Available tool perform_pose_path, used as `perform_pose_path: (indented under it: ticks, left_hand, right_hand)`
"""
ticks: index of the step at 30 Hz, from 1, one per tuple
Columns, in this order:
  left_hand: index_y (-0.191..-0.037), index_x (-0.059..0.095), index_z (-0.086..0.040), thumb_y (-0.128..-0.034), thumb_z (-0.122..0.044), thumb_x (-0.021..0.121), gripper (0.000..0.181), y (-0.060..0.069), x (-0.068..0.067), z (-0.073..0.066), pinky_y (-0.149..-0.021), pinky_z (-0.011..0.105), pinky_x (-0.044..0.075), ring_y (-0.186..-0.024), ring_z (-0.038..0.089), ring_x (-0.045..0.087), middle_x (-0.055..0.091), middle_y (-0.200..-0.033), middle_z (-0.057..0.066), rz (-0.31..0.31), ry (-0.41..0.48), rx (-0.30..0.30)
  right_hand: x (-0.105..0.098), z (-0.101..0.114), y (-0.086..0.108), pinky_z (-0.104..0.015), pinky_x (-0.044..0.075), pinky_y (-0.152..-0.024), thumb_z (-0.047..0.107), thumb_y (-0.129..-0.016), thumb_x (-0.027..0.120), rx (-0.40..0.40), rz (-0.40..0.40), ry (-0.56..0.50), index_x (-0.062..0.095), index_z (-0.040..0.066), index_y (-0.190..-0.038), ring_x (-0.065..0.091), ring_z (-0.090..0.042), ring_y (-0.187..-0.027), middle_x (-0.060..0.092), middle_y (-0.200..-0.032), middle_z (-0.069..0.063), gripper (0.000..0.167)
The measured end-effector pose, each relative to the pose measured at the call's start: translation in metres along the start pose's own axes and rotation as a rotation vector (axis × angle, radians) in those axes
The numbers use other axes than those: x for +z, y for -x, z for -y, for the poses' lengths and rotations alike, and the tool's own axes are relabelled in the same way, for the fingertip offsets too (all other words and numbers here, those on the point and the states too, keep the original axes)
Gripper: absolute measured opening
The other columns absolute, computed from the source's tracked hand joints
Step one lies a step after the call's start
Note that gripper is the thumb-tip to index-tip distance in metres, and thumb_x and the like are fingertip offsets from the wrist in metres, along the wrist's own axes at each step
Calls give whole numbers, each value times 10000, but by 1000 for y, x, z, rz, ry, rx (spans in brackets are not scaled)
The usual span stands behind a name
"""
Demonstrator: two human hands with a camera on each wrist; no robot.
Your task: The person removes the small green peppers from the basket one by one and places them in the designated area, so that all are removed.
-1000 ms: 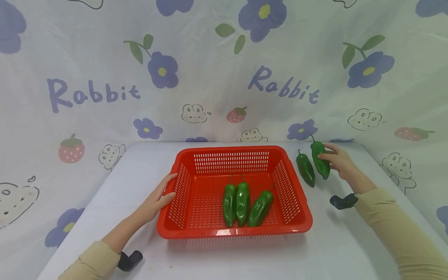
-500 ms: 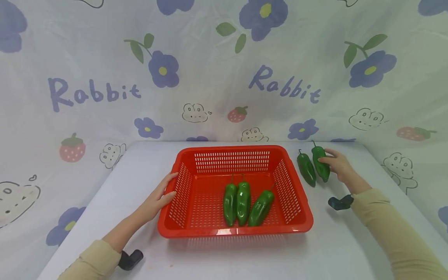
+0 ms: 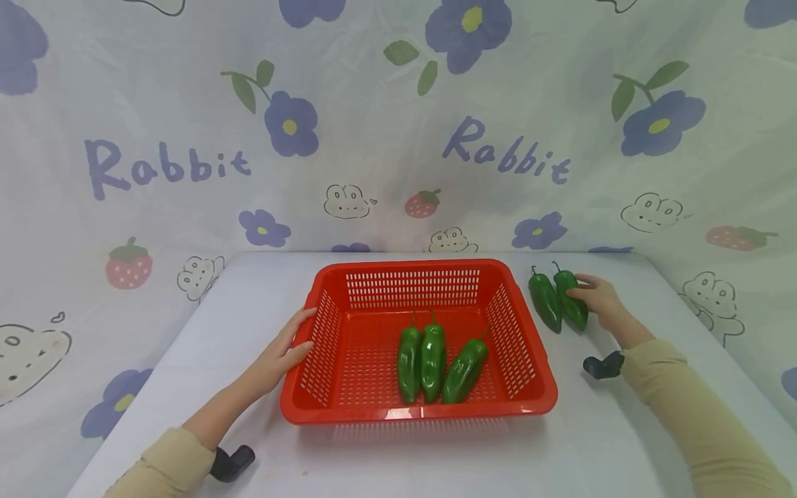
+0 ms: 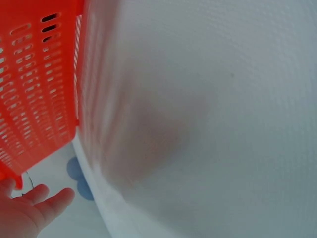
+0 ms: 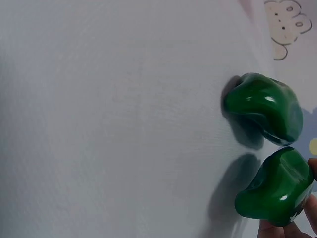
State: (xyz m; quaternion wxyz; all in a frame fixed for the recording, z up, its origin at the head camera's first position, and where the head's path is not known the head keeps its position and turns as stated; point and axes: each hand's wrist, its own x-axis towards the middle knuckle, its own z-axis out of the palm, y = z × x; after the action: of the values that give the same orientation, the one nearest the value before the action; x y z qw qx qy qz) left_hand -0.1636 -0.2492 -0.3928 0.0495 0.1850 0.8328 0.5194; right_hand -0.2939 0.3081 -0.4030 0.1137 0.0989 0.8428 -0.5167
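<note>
My right hand holds a green pepper from its right side, thumb on top, low at the table beside another green pepper. In the right wrist view, fingers show behind the held pepper, with its shadow on the table; the second pepper lies just beyond it. My left hand rests against the left rim of the red plastic basket, its fingers fairly straight. In the left wrist view, the hand sits below the basket's perforated side.
Inside the basket lie three green peppers towards its right front. The white table runs back to a patterned cloth with flowers and rabbits. Black wrist devices hang at both sleeves.
My right hand has come down and slightly towards me, lowering its pepper to lie next to the other one. The left hand, basket and its peppers have stayed put.
</note>
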Motion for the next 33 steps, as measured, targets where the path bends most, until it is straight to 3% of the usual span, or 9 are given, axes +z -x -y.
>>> perform_pose_path:
  ticks: [11, 33]
  left_hand:
    - [-1430, 166, -84, -928, -120, 430, 569, 0, 0, 1, -692, 308, 553, -991, 324, 518, 173, -1435, 240, 3, 12, 8]
    - [-1432, 164, -93, -930, -124, 425, 567, 0, 0, 0, -690, 309, 554, -1000, 360, 497, 181, -1428, 236, 6, 14, 2]
  right_hand:
    - [5, -6, -6, -527, 271, -1047, 191, -906, 492, 0, -8, 44, 92, -7, -1444, 227, -474, -1298, 132, -1444, -329, 699]
    - [12, -8, -11, -505, 255, -1063, 187, -901, 496, 45, -58, -11, 112, -24, -1440, 222, -437, -1320, 162, -1452, -302, 694]
